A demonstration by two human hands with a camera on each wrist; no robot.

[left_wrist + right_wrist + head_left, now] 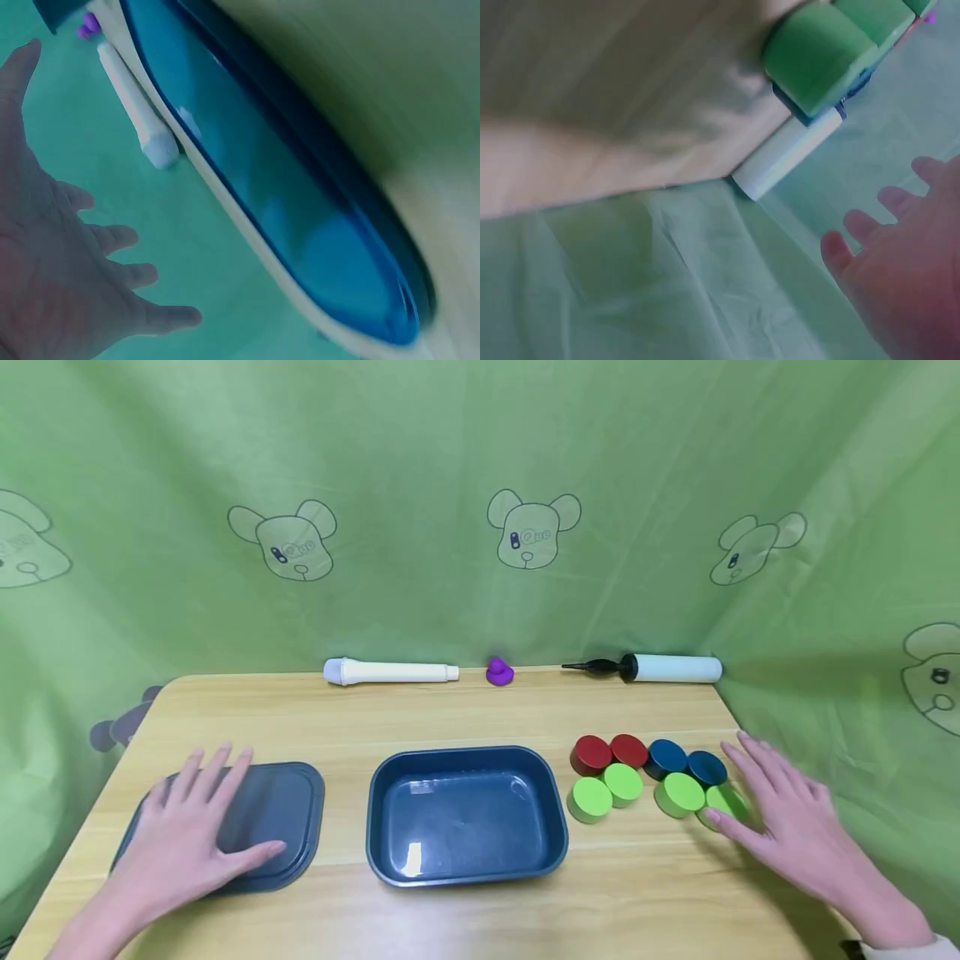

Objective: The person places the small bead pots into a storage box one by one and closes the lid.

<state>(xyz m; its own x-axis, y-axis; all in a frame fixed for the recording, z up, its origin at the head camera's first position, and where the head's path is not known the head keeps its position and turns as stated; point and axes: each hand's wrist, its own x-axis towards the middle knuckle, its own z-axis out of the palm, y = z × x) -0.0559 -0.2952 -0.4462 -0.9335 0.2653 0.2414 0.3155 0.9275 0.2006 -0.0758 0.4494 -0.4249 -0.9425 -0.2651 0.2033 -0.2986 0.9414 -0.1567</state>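
My left hand point(180, 839), fingers spread, hovers over the dark blue lid point(300, 810) on the left side of the table. In the left wrist view its fingers are straight and hold nothing. On the right, my right hand point(791, 818) is spread beside a group of short round blocks, its thumb overlapping the nearest green block point(726, 804) in the head view. Red blocks point(591, 755), blue blocks point(666, 759) and more green blocks point(590, 799) stand close together there. Between the hands sits a dark blue rectangular container point(468, 814) with nothing inside.
Along the table's back edge lie a white toy microphone point(393, 672), a small purple rubber duck point(499, 672) and a white hand pump point(675, 668) with a black nozzle. A green curtain point(420, 460) with mouse-like prints hangs behind and at both sides of the wooden table point(465, 918).
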